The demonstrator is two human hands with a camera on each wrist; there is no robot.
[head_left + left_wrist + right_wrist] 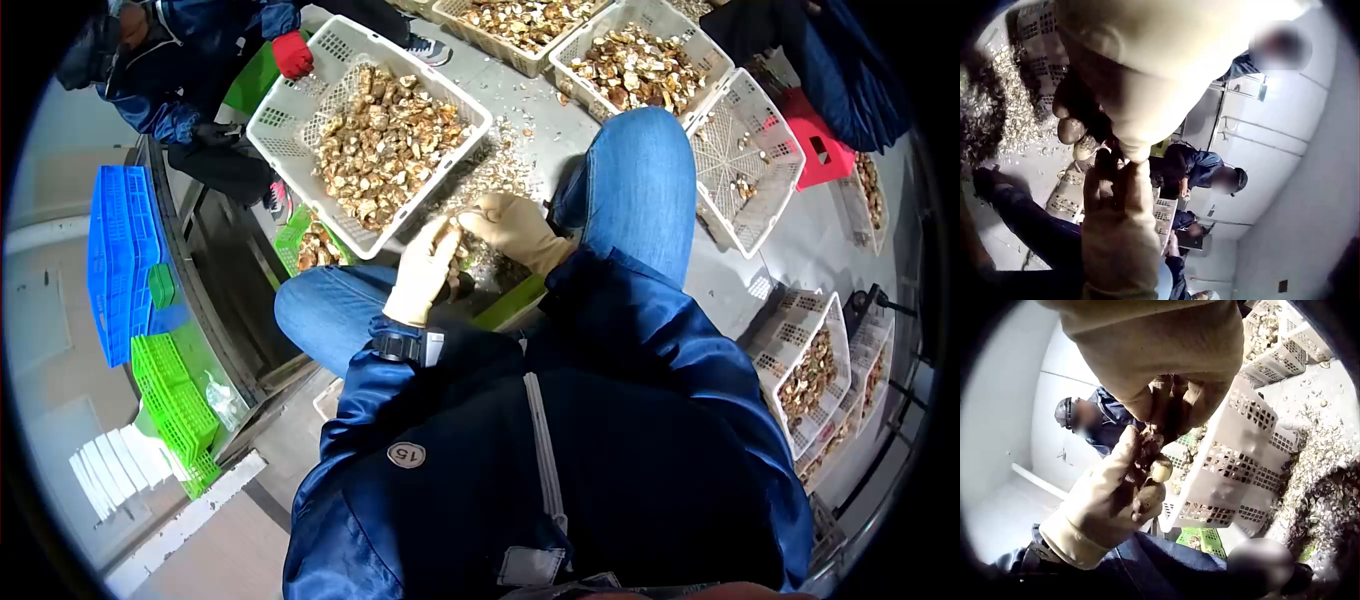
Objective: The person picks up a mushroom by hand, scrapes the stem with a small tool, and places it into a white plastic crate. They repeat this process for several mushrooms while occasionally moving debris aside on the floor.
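Observation:
Both hands wear cream gloves and meet in front of the lap, between jeans-clad knees. My left hand (422,272) grips a small brown-and-white mushroom (1151,442), its stained fingers bent round it in the right wrist view. Over the same piece, my right hand (512,230) pinches with curled fingers, which hide much of it. Just beyond the hands stands a white perforated basket (277,103) heaped with mushrooms (385,150). Pale trimmings (500,170) litter the floor beside it.
More white baskets (728,215) stand ahead and to the right, several holding mushrooms. A green basket (290,240) is by the left knee. Blue crates (125,260) and green crates (172,395) stand at left. A person with a red glove (292,55) works across the basket.

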